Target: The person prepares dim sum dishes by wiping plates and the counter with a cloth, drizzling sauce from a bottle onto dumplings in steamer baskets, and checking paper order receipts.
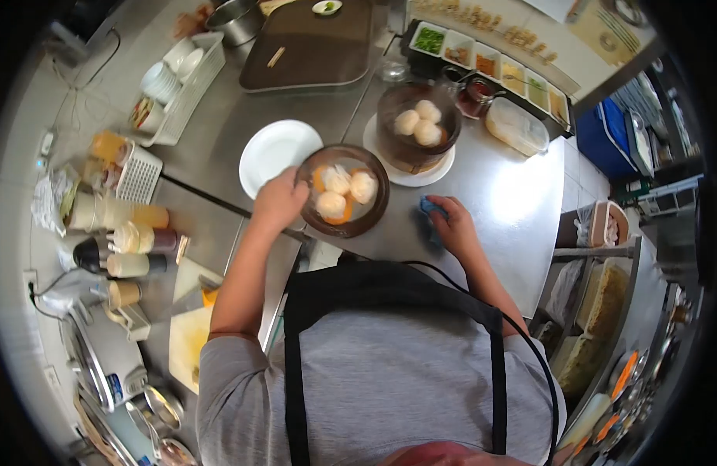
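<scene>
My left hand (281, 200) grips the left rim of a dark round steamer basket (382, 186). Three pale dumplings (337, 181) sit in it on orange slices. The basket is beside a white plate (277, 151), overlapping its edge in this view; whether they touch I cannot tell. In my closed right hand (453, 225) is a bunched blue cloth (428, 206), held low over the steel counter. Beyond the hands, a second steamer basket (401, 155) with several dumplings (424, 120) rests on another white plate (438, 174).
A brown tray (308, 58) lies at the back. Garnish containers (487, 62) line the back right, with a lidded plastic box (517, 126) in front. To the left are a white crate (189, 97), sauce bottles (141, 238) and a cutting board (189, 342).
</scene>
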A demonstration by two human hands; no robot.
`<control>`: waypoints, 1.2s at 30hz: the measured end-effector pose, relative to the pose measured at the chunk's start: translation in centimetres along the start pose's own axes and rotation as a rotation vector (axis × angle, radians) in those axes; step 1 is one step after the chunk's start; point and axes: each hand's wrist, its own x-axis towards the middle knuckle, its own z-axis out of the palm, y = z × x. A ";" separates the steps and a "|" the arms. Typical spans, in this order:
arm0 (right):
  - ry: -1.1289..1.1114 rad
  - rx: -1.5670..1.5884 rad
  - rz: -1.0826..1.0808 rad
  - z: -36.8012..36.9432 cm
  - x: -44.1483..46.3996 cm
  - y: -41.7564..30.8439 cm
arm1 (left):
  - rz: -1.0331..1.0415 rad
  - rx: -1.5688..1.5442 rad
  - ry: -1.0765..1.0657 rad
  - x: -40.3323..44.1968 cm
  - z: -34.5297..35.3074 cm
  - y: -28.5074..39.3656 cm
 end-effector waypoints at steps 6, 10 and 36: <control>-0.151 -0.206 -0.592 3.4 5.6 -8.9 | -0.028 0.010 -0.119 -2.2 4.6 -1.7; -0.379 -0.413 -0.817 8.9 10.0 -10.3 | -0.014 -0.001 -0.080 -1.9 5.7 -2.2; -0.336 -0.858 -0.418 6.3 9.1 -8.1 | 0.406 -0.131 -0.189 3.9 5.9 -1.2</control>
